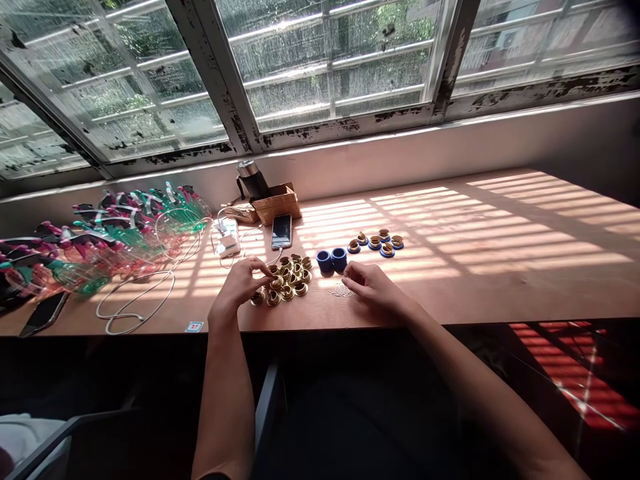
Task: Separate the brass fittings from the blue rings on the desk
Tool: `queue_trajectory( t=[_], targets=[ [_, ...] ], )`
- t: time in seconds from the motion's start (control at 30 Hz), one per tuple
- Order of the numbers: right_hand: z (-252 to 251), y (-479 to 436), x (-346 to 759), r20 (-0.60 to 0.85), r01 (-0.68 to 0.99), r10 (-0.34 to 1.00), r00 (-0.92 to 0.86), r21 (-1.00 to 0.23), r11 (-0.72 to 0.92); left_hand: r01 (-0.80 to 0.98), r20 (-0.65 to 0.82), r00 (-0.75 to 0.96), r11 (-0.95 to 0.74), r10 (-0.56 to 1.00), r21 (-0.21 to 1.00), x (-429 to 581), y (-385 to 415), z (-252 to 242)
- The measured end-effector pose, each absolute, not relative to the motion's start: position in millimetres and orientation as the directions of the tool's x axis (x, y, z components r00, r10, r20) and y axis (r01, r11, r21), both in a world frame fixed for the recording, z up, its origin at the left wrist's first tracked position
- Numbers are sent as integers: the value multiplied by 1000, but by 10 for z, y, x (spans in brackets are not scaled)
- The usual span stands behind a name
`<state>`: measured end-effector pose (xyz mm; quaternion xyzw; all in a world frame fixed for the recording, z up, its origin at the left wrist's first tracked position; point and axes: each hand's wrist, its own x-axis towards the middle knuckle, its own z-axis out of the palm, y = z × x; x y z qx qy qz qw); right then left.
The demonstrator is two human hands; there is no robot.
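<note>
My left hand (243, 283) reaches into a cluster of gold-coloured metal caps (287, 292). Its thumb and forefinger close on one cap at the cluster's left side. My right hand (374, 285) is held over the table with its fingers curled together; whatever is between the fingertips is too small to make out. Just under those fingertips lie several thin, pale rings (341, 290). Between my hands stand two stacks of blue rings (331, 260). Beyond my right hand sit several blue rings with gold caps set in them (375, 243).
Many spray bottles (120, 233) crowd the table's left side. A phone (281, 231) on a cable lies before a cardboard box (278, 203) with a dark flask (253, 180). A white power strip (229, 238), loose cable (145, 313) and second phone (45, 313) are to the left.
</note>
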<state>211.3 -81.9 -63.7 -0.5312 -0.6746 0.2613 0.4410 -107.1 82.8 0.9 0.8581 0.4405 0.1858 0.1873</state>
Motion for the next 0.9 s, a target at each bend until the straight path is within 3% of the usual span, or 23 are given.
queue_trajectory(
  t=[0.23,0.53,0.77,0.9],
  targets=[
    [-638,-820,2117,327,480,944,-49,-821,309,647,148,556,-538,818,541,-1125,805,40],
    [-622,-826,2113,330,514,942,-65,-798,316,684,37,535,-459,844,567,-1116,800,17],
    [-622,-835,2124,317,556,945,-81,-773,307,726,170,437,-458,883,513,-1154,908,-87],
    [-647,-821,2120,313,598,946,-88,-743,301,713,151,393,-404,907,573,-1080,942,-212]
  ],
)
